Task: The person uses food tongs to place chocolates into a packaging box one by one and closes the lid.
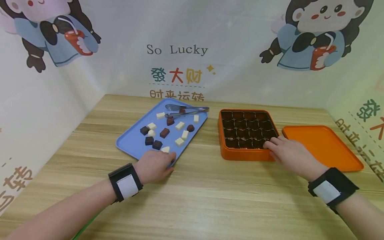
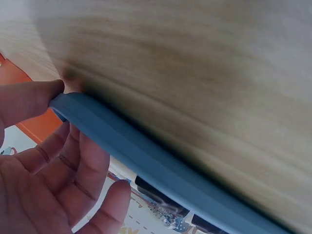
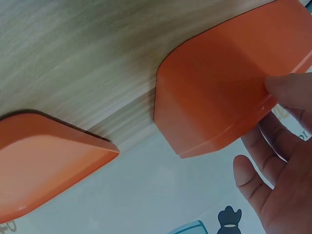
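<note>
My left hand [image 1: 154,166] grips the near corner of a blue tray [image 1: 128,141], thumb on the outer side of the rim and fingers over it in the left wrist view. White, brown and dark chocolates [image 1: 164,132] lie scattered on the tray. Metal tongs [image 1: 192,108] rest across its far end. My right hand [image 1: 291,154] holds the near right corner of an orange box [image 1: 244,154]. Its thumb presses the box's outer wall in the right wrist view, with fingers over the rim. Inside the box is a dark divided insert [image 1: 246,124] with rows of small compartments.
Right of the box lies a flat orange lid [image 1: 327,146], its near left part behind my right hand. A printed cloth [image 1: 180,30] hangs behind and beside the wooden table [image 1: 195,200]. Bare wood separates tray and box.
</note>
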Motion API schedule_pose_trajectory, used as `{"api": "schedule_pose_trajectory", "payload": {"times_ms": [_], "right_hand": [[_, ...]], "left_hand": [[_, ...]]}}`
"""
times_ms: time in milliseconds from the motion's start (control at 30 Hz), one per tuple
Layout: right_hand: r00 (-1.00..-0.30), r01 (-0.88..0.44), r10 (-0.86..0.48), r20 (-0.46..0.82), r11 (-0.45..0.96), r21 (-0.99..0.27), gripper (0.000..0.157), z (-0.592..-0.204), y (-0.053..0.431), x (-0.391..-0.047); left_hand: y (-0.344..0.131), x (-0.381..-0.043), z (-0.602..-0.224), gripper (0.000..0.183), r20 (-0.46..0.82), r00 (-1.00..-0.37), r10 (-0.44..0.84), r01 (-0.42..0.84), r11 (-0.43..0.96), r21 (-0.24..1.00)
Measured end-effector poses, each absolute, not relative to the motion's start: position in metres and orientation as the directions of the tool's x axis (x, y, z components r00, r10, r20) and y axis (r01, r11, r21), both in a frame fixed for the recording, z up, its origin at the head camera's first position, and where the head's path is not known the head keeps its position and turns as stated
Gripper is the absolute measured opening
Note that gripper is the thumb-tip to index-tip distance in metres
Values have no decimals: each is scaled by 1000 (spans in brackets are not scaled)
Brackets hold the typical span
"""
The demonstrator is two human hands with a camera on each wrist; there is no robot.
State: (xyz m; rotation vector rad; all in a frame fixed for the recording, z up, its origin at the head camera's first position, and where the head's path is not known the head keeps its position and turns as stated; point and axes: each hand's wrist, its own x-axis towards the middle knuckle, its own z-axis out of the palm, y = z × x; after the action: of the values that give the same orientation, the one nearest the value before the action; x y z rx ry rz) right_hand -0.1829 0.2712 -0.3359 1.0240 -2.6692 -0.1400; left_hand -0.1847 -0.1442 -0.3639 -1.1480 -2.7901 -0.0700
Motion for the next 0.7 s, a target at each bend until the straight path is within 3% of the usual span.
{"api": "schedule_pose_trajectory", "payload": {"times_ms": [267, 700], "right_hand": [[-713, -637, -668, 211, 744, 202, 27, -339, 269, -174], [-639, -688, -703, 311, 704, 177, 28, -343, 271, -139]], "left_hand": [[-147, -187, -368, 19, 121, -702, 702, 712, 694, 102], [-150, -187, -370, 16, 140, -686, 714, 727, 664, 173]]}}
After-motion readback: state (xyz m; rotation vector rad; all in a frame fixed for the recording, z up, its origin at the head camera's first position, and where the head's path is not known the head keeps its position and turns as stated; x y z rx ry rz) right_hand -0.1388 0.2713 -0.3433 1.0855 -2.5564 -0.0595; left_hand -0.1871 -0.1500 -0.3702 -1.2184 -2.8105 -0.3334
